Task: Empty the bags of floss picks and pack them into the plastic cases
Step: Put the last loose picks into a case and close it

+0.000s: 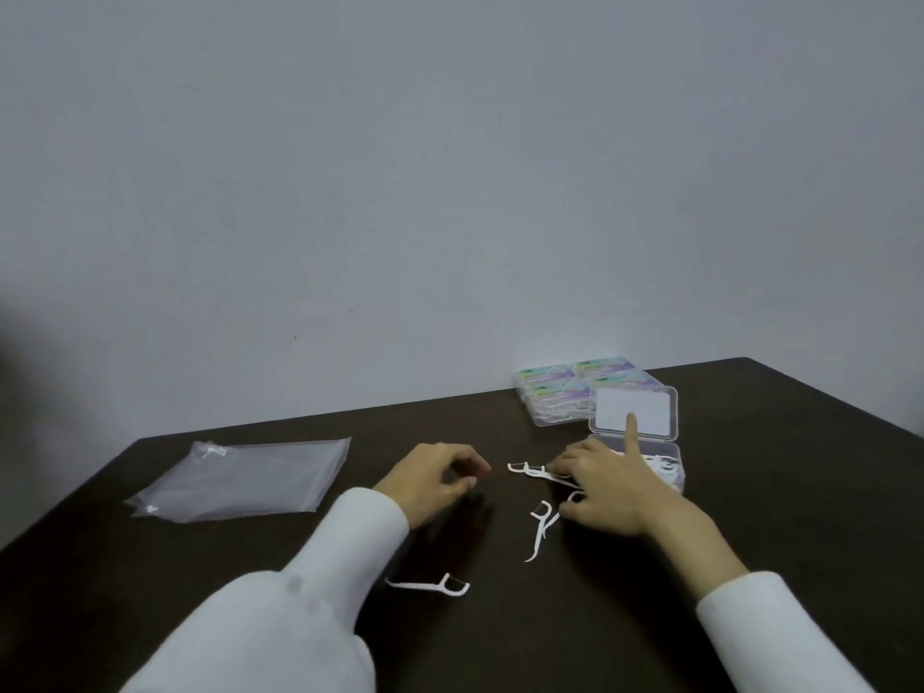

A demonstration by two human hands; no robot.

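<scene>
On the dark table (750,517), the right hand (607,485) rested its fingers on loose floss picks (542,525) beside the open plastic case (637,445), index finger raised. The left hand (432,480) hovered loosely curled, holding nothing. Emptied clear bags (245,480) lay far left; filled cases (575,392) sat stacked behind.

The right hand (607,485) is covering the near-left part of the open case (650,457), hiding most of the floss picks (662,465) inside. Print on the stacked cases (565,392) is blurring beyond reading. Both sleeves (280,617) are running off the bottom edge. What the left hand's (432,480) curled fingers are pinching is too small to tell.
</scene>
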